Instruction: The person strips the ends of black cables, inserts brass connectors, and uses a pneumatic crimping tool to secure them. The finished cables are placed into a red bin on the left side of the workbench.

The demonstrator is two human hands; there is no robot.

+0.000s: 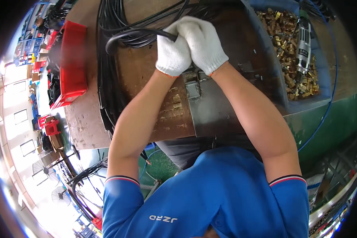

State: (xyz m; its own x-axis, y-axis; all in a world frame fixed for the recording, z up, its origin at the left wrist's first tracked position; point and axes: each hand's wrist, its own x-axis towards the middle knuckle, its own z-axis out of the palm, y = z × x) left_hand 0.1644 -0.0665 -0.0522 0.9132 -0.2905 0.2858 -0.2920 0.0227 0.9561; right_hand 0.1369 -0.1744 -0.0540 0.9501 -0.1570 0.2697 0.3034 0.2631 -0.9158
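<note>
Where the white-gloved left hand meets the white-gloved right hand above the worn brown workbench, a black cable enters the left fist. The left fingers are closed around it; the right ones fold in against the left hand, and whether they grip the cable too I cannot tell, since the gloves cover its end.

Nearer the body, between the forearms, a flat grey metal plate lies at the bench's front edge, with a small metal block at its upper left corner. A thick bundle of black strands runs down the bench left of the left forearm, and beyond it coils of black cable crowd the surface just past the hands.

On the right, a blue-grey tray holds a heap of brass-coloured fittings, with a silver power tool resting lengthwise on top. A thin blue hose curves round the tray's outer side. At the left edge stands a red bin, dark pieces showing at its far side.

Farther off are a red stool and a standing fan.
</note>
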